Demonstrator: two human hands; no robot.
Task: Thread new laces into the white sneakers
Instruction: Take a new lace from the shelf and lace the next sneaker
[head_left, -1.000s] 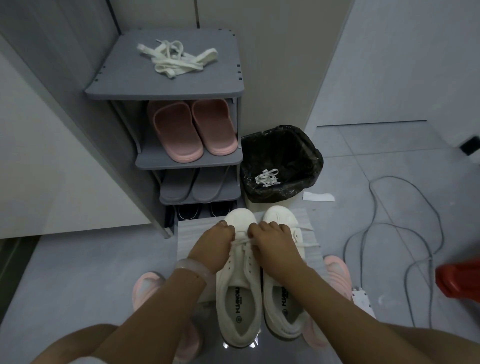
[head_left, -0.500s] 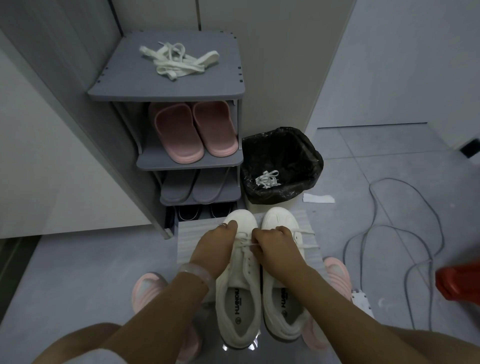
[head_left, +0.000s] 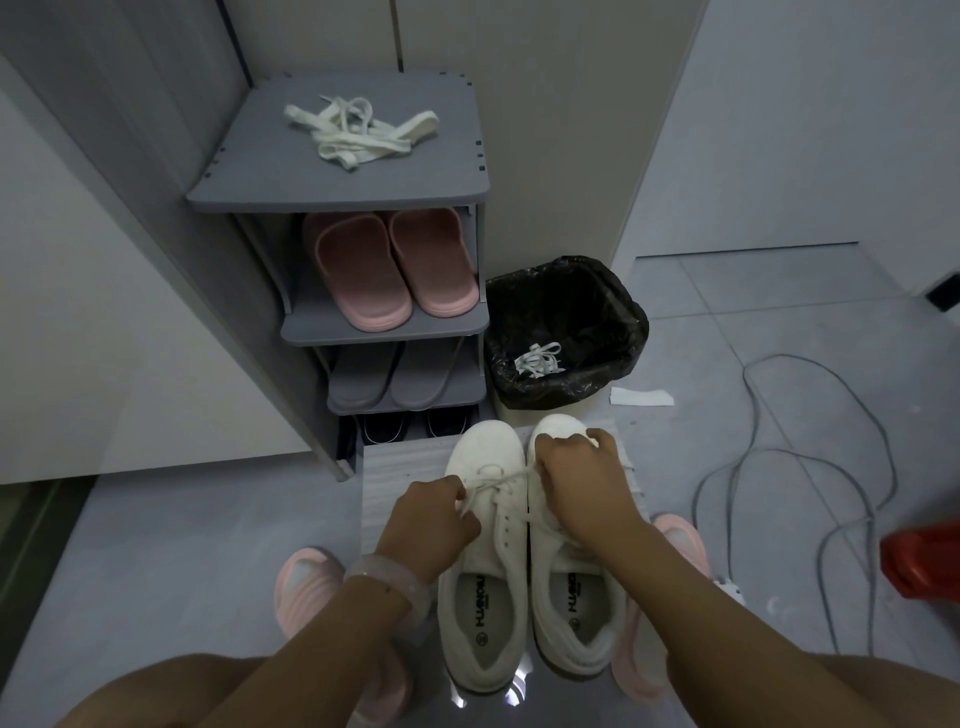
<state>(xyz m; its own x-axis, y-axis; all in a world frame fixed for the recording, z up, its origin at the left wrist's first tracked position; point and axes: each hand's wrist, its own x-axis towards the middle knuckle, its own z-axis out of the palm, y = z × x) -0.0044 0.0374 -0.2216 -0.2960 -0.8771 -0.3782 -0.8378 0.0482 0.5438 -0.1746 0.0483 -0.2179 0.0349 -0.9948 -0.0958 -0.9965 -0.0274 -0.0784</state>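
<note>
Lace limp, light; both hands pinch its ends near eyelets of left sneaker; grip by tips.

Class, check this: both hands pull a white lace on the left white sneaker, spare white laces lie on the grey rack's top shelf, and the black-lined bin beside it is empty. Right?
Not quite. The head view shows the black-lined bin is not empty: a bundle of white laces lies in it. The rest stands.
</note>
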